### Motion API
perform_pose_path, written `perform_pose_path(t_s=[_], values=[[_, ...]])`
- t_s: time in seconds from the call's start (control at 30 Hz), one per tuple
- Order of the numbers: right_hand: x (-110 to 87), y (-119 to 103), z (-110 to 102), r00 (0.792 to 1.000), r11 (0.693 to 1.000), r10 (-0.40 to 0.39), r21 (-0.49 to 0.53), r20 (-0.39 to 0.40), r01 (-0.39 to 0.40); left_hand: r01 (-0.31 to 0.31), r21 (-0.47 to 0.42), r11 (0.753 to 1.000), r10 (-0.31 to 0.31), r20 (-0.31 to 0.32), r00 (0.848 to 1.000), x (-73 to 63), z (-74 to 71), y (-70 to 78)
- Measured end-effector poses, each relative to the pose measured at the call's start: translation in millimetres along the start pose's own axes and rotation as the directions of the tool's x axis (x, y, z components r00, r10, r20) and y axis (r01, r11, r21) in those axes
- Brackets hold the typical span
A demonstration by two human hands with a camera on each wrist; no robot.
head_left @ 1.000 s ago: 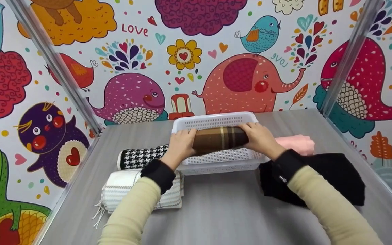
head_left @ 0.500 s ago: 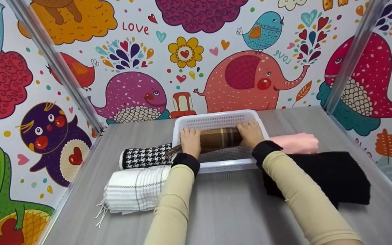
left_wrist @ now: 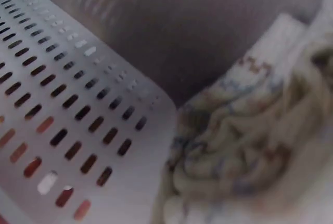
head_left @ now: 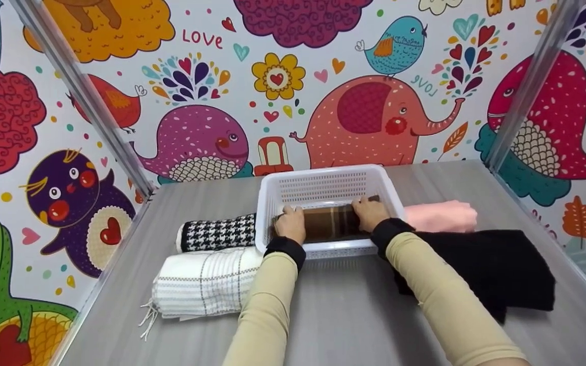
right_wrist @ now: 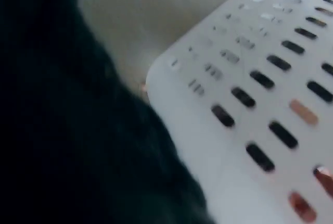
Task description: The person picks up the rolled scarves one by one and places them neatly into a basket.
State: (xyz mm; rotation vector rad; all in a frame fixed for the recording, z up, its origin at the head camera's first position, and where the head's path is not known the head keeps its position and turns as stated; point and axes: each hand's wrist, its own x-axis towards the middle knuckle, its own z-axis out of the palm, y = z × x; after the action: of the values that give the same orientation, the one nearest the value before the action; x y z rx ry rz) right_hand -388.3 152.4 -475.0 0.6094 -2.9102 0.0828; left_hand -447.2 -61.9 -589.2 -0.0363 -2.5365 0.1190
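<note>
A rolled brown plaid scarf (head_left: 329, 223) lies lengthwise inside the white slotted basket (head_left: 341, 247), below the rim. My left hand (head_left: 291, 223) grips its left end, fingers curled over the roll. At the other end, my right hand (head_left: 371, 214) holds the scarf the same way. Both wrists cross the basket's front rim. In the left wrist view the slotted basket wall (left_wrist: 57, 101) fills the left side, and brown shows through some slots. The basket's corner (right_wrist: 182, 99) appears in the right wrist view; that hand itself is hidden there.
Left of the basket lie a black-and-white houndstooth roll (head_left: 219, 234) and a white striped, fringed roll (head_left: 201, 284). To the right are a pink roll (head_left: 443, 215) and a black folded cloth (head_left: 496, 269). A patterned wall (head_left: 283, 30) stands behind the grey table (head_left: 333, 315).
Both hands have lowered the brown scarf from above the rim down into the basket. The basket and the cloths beside it stay in place.
</note>
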Motion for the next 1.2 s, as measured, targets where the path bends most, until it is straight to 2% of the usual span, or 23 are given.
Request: perform_pose_path(t_s=[0.03,0.07,0.1,0.13,0.2,0.23,0.3,0.33,0.37,0.43,0.47,0.53,0.6,0.63,0.67,0.7,0.73,0.8,0.9,0.97,1.03,1.1,1.2], values=[[-0.9,1,3,1.000,1.000,0.004,0.017,0.017,-0.004,-0.007,-0.018,1.000,0.007,-0.014,1.000,-1.2,23.7,-0.7],[-1.5,3,5,0.999,0.999,0.013,0.042,0.032,-0.014,0.005,-0.046,0.999,-0.003,0.030,1.000,-1.6,36.8,-0.6],[-1.8,4,7,0.999,0.997,0.024,0.067,0.047,-0.027,0.024,-0.078,0.997,-0.016,0.095,0.995,-1.4,40.1,0.1],[-1.7,5,9,0.998,0.995,0.037,0.088,0.058,-0.042,0.016,-0.090,0.996,-0.006,0.105,0.994,-0.9,49.2,-1.2],[-0.7,7,11,0.995,0.989,0.065,0.124,0.081,-0.075,0.019,-0.110,0.994,-0.003,0.149,0.989,-0.5,48.3,-2.1],[0.2,8,11,0.993,0.987,0.075,0.137,0.091,-0.087,0.036,-0.128,0.991,-0.009,0.207,0.978,1.7,37.4,-2.8],[2.0,10,12,0.988,0.982,0.094,0.154,0.120,-0.112,0.027,-0.124,0.992,0.000,0.207,0.978,1.1,21.0,-4.8],[2.7,10,12,0.986,0.980,0.098,0.162,0.135,-0.119,0.025,-0.128,0.991,0.006,0.232,0.973,1.6,4.8,-5.7],[3.0,11,12,0.983,0.975,0.103,0.178,0.153,-0.130,0.037,-0.140,0.989,0.004,0.279,0.960,1.9,-18.2,-5.8],[2.4,12,9,0.977,0.965,0.112,0.215,0.184,-0.151,0.080,-0.182,0.980,-0.001,0.398,0.917,3.4,-67.1,-6.0],[1.8,12,5,0.973,0.956,0.117,0.244,0.197,-0.164,0.082,-0.200,0.976,0.009,0.418,0.908,3.3,-87.6,-7.0],[-0.1,10,-8,0.978,0.932,0.114,0.323,0.173,-0.166,0.146,-0.263,0.954,0.009,0.511,0.860,7.4,-132.8,-7.8],[-3.7,8,-26,0.991,0.899,0.110,0.416,0.080,-0.134,0.167,-0.349,0.922,0.024,0.481,0.877,9.5,-153.8,-9.5],[-6.0,6,-36,0.994,0.882,0.107,0.462,-0.005,-0.093,0.170,-0.399,0.901,0.031,0.451,0.892,11.2,-161.7,-10.2],[-9.3,5,-47,0.990,0.862,0.106,0.505,-0.091,-0.046,0.166,-0.451,0.877,0.038,0.409,0.912,12.6,-167.8,-10.9],[-13.9,4,-58,0.976,0.848,0.103,0.530,-0.192,0.015,0.156,-0.508,0.847,0.044,0.359,0.932,13.3,-172.7,-11.4],[-19.4,4,-70,0.951,0.838,0.100,0.540,-0.292,0.078,0.144,-0.563,0.814,0.043,0.305,0.951,14.7,-179.2,-11.7],[-35.0,4,-92,0.882,0.823,0.101,0.536,-0.461,0.186,0.106,-0.658,0.745,0.037,0.200,0.979,14.1,-194.3,-13.6],[-69.5,7,-116,0.780,0.808,0.104,0.510,-0.617,0.295,0.020,-0.744,0.668,0.037,0.059,0.998,1.9,-215.0,-19.5],[-95.8,13,-122,0.726,0.805,0.109,0.489,-0.679,0.337,-0.033,-0.765,0.643,0.048,-0.002,0.999,-13.0,-226.6,-25.1],[-121.1,24,-121,0.696,0.809,0.106,0.468,-0.710,0.355,-0.076,-0.761,0.644,0.081,-0.030,0.996,-31.1,-234.7,-31.3],[-143.7,40,-115,0.685,0.819,0.102,0.451,-0.722,0.354,-0.098,-0.751,0.653,0.115,-0.030,0.993,-50.3,-239.5,-37.5],[-170.9,73,-101,0.717,0.858,0.103,0.426,-0.689,0.287,-0.117,-0.741,0.661,0.182,0.007,0.983,-75.7,-241.8,-45.2]])
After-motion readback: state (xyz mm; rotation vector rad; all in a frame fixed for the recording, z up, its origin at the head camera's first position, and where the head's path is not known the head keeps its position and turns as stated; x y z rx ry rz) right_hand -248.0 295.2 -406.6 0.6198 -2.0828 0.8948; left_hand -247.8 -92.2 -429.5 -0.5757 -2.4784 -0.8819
